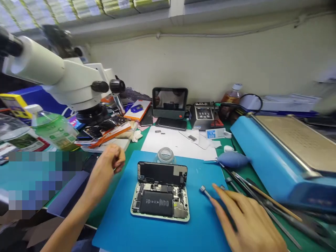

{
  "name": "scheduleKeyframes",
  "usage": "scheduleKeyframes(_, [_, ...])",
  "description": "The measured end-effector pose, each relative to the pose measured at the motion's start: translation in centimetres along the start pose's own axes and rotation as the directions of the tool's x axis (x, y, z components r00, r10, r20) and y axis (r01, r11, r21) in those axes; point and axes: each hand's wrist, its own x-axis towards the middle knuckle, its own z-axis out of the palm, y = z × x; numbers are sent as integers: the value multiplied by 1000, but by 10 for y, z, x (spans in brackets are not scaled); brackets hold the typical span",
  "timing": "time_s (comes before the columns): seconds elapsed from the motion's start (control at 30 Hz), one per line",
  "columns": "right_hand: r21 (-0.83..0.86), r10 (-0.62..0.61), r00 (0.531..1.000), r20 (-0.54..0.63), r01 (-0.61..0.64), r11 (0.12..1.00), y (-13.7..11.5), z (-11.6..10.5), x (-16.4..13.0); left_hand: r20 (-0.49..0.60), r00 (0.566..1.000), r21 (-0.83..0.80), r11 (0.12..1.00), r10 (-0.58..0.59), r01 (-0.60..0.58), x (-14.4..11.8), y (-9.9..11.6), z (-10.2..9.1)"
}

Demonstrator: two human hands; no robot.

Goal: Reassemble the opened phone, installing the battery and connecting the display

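Note:
An opened phone (pixel 160 201) lies on a blue mat (pixel 118 231), its black battery and boards exposed, with the screen panel (pixel 162 173) propped upright at its far edge. My left hand (pixel 112 161) hovers left of the phone near the mat's far left corner, fingers loosely curled, holding nothing that I can see. My right hand (pixel 246 218) lies flat and open at the mat's right side, fingertips close to a small metal-tipped tool (pixel 205 191). A small glass jar (pixel 165 155) stands just behind the phone.
A white microscope (pixel 65 78) looms at the left above stacked phones and boxes. A blue machine (pixel 278 154) fills the right. Several long tools (pixel 262 201) and a blue air blower (pixel 232 159) lie beside the mat. A small monitor (pixel 170 101) and a grey controller (pixel 202 113) stand at the back.

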Motion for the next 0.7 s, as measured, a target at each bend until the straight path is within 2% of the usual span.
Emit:
scheduleKeyframes(0.13, [0,31,997,69,-31,1000,-9,-7,7,40,990,-255,956,-138,143,-39,1,-1])
scheduleKeyframes(0.27, [113,137,989,60,-143,983,-23,-19,12,101,979,-378,903,-179,204,-61,-5,-6])
scheduleKeyframes(0.37, [247,216,974,63,-225,942,-36,-27,15,164,968,-403,883,-188,240,-65,-12,-9])
scheduleKeyframes(0.47, [314,251,963,98,-269,911,-47,-30,19,226,935,-395,852,-272,343,-70,-10,-6])
scheduleKeyframes(0.6, [324,291,947,136,-320,890,-58,-26,20,189,897,-416,795,-398,441,-80,11,4])
scheduleKeyframes(0.7, [290,360,921,147,-388,875,-59,-27,19,189,912,-391,824,-365,411,-84,18,6])
